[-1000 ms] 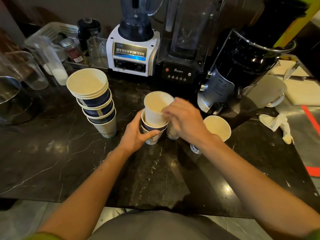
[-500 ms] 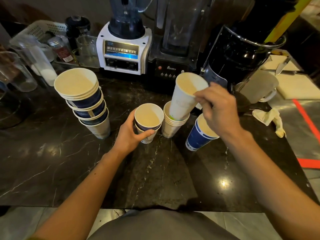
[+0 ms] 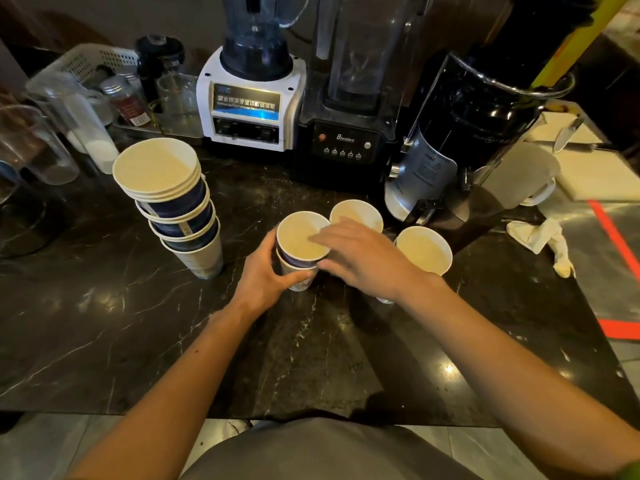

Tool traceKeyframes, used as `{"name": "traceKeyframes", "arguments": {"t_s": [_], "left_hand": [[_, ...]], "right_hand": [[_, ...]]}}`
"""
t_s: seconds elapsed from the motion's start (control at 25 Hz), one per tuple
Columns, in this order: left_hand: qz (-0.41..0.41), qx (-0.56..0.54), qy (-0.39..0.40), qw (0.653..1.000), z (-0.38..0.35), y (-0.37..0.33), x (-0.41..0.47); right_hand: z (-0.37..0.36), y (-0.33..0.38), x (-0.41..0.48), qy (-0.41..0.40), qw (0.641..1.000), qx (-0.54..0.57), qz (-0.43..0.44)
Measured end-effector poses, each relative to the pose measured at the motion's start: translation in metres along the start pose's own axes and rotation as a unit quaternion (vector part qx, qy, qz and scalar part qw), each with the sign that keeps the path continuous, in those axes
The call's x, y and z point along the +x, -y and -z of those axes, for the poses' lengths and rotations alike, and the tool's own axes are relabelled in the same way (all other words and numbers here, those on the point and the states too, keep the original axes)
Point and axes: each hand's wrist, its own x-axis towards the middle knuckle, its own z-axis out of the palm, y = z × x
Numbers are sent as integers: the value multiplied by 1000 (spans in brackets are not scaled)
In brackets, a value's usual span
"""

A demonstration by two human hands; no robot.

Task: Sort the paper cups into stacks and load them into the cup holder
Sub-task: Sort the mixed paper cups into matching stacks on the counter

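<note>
The left hand [image 3: 266, 275] wraps around a short stack of small paper cups with dark blue and white sides [image 3: 300, 252], thumb across the front of the lowest cup and fingers curled behind, so it is closed on the stack, which stands on the black marble-patterned table [image 3: 104, 323]. The right hand [image 3: 360, 258] reaches in over the same stack with its fingers stretched out almost flat; the fingertips [image 3: 317, 239] lie across the rim of the top cup, and the hand grips nothing that can be seen.

Just behind the right hand stands another stack of cream-lined paper cups [image 3: 356, 213], its rim touching that of the held stack. To the right, partly hidden by the right wrist, a single larger paper cup with a cream inside [image 3: 424, 249] leans toward the camera. Well to the left, a tall leaning stack of wider blue and white paper cups [image 3: 173, 202] rests on the table.

Along the back edge stand a white-based blender with a blue display panel [image 3: 251, 102], a black blender with a clear cover [image 3: 349, 98] and a black and silver juicer machine [image 3: 464, 133]. A crumpled white cloth [image 3: 540, 237] lies on the right part of the table.
</note>
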Motion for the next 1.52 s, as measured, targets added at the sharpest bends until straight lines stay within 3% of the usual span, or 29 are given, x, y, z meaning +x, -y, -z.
{"name": "traceKeyframes", "arguments": {"t_s": [0.08,0.2,0.32,0.44,0.52,0.96,1.2,1.32,1.4,1.52], "left_hand": [[0,3,1,1000,-1,0,-1],[-5,10,9,1000,1,-1,-2],[-21,30,3,999,3,-1,-1],[-23,35,0,999,-1,-3,1],[-19,29,-7,999,-1,-3,0],[-2,22,-9,1000,-2,-7,-3],[9,25,-19,999,-2,-9,-5],[8,27,-19,999,0,-14,-5],[-9,24,-30,999,5,-21,-8],[-38,17,-28,999,19,-41,-11]], "right_hand": [[-1,8,4,11,1000,2,4],[18,11,-3,-142,989,21,19],[58,5,-18,-312,950,30,-3],[103,-10,-54,-399,916,-14,-37],[121,-17,-78,-415,907,-49,-42],[78,-40,-120,-287,947,-65,-129],[31,-35,-115,-3,974,-49,-222],[33,-32,-109,-64,971,-44,-228],[34,-19,-94,-122,978,-42,-165],[25,4,-55,-103,994,3,-39]]}}
